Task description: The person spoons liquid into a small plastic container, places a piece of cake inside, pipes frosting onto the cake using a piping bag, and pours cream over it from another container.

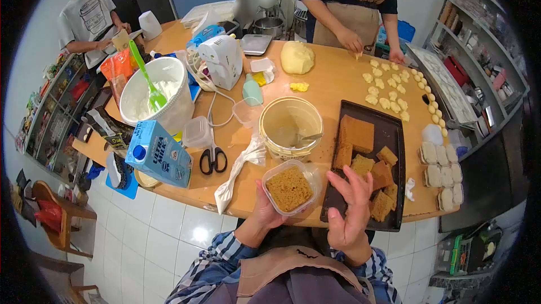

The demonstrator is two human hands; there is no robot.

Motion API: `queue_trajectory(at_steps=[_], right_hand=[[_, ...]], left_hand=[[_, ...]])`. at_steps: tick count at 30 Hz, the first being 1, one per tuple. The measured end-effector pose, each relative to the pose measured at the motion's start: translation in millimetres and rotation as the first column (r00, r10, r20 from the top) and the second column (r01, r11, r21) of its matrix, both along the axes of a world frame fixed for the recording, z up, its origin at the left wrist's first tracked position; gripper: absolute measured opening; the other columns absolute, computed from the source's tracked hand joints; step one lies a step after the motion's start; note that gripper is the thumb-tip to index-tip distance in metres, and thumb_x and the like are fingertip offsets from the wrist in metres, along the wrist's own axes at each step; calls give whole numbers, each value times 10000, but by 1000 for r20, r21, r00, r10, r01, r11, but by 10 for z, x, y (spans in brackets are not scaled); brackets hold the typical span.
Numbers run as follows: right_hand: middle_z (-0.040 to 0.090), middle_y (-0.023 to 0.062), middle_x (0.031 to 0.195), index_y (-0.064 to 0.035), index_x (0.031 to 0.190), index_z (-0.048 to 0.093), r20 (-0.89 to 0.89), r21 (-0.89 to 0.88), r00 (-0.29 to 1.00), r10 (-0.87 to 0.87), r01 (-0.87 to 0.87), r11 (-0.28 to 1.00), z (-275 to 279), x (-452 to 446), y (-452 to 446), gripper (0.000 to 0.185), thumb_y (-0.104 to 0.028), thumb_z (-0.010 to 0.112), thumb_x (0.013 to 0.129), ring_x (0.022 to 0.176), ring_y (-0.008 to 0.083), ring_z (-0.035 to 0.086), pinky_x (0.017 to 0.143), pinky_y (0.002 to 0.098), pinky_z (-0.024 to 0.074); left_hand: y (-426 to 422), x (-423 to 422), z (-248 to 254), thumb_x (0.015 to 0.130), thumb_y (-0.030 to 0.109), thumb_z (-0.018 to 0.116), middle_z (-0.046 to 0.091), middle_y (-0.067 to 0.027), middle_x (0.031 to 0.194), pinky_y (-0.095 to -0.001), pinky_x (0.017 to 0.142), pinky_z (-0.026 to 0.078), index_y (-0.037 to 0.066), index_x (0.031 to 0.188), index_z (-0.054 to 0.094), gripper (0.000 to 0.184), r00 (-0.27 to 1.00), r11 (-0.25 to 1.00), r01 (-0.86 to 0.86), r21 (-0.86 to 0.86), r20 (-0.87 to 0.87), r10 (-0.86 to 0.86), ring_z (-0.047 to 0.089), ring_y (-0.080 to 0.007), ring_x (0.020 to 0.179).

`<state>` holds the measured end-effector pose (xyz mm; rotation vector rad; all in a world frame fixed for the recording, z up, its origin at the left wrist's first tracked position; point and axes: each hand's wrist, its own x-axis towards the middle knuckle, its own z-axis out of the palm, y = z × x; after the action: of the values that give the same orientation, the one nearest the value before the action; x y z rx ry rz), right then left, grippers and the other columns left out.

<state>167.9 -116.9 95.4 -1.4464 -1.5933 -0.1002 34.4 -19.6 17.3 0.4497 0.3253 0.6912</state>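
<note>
My left hand (264, 212) grips a small clear plastic container (309, 205) from its left side. A piece of brown sponge cake (288, 189) fills the container's bottom. My right hand (350, 214) holds nothing; its fingers are apart, over the left edge of a dark baking tray (386, 129). On that tray lie a large block of sponge cake (357, 134) and several smaller cut pieces (382, 175). Just beyond the container stands an off-white tub (290, 149) with a metal utensil (309, 140) leaning inside. Beside it lies a white piping bag (242, 170).
Left on the table are black scissors (213, 161), a milk carton (159, 154), a white tub (180, 92) with a green spatula (147, 76), and a mixer (221, 60). Across the table, a person handles dough pieces (387, 87). Stacked filled containers (441, 174) stand right. Another person works far left.
</note>
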Motion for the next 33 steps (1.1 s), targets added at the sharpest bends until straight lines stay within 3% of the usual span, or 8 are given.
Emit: queue_trajectory(at_steps=[10,16,20,23,25,28,30,33], right_hand=[[536,122,1192,47,1275,325,136,-180,983,125,-100,978,-79,-36,205,597,-231,473,768,1248,321,338,961,648,27],[499,131,1225,45,1261,361,150,-215,977,151,-117,970,-54,-22,157,618,-202,526,719,1230,327,363,941,671,58],[478,140,1243,44,1253,367,113,-164,982,150,-130,978,-72,-46,121,616,-195,546,714,1208,322,391,947,662,67],[481,152,1233,44,1232,394,66,-135,988,142,-132,982,-108,-28,57,583,-186,544,718,1189,317,409,953,652,75],[506,158,1189,44,1200,432,23,-131,998,58,-54,990,-107,24,6,539,-137,563,710,1133,310,454,989,564,144],[539,168,1128,43,1185,445,17,-189,992,-128,128,974,-229,239,-84,541,-78,607,683,1044,311,505,942,460,304],[565,167,1107,25,1200,416,-374,-246,910,-181,90,965,-337,427,-150,469,-80,570,769,964,256,553,855,386,412],[570,180,1093,15,1195,388,-884,-142,462,-75,-112,983,-289,845,-291,375,-114,488,856,919,229,577,810,340,458]], left_hand=[[15,40,-3,660,830,248,377,-142,1325,-459,986,348,80,1324,308,1004,995,977,94,191,-58,-84,398,-290,1204],[51,12,-63,679,813,231,325,-135,1362,-456,1009,315,94,1361,239,991,988,961,155,227,-20,-155,361,-279,1234],[28,-42,-112,662,830,236,334,-145,1354,-478,997,323,100,1356,253,1007,988,972,137,191,-102,-119,371,-296,1225],[92,-180,-444,664,829,243,342,-147,1347,-496,973,346,102,1356,254,1004,981,979,153,134,101,-167,385,-311,1210],[78,-207,-566,668,821,282,397,-160,1291,-534,840,414,115,1336,290,972,881,978,170,-121,463,-96,441,-360,1126],[69,-360,-588,687,800,304,489,-172,1189,-570,615,510,126,1284,363,902,965,951,-28,-308,240,106,545,-422,949],[107,-456,-673,696,794,303,487,-172,1189,-543,631,516,120,1266,383,885,961,986,-27,-167,269,71,543,-412,960],[154,-421,-625,699,777,360,495,-168,1140,-447,674,516,55,1206,426,884,914,992,34,-122,404,18,553,-343,936]])
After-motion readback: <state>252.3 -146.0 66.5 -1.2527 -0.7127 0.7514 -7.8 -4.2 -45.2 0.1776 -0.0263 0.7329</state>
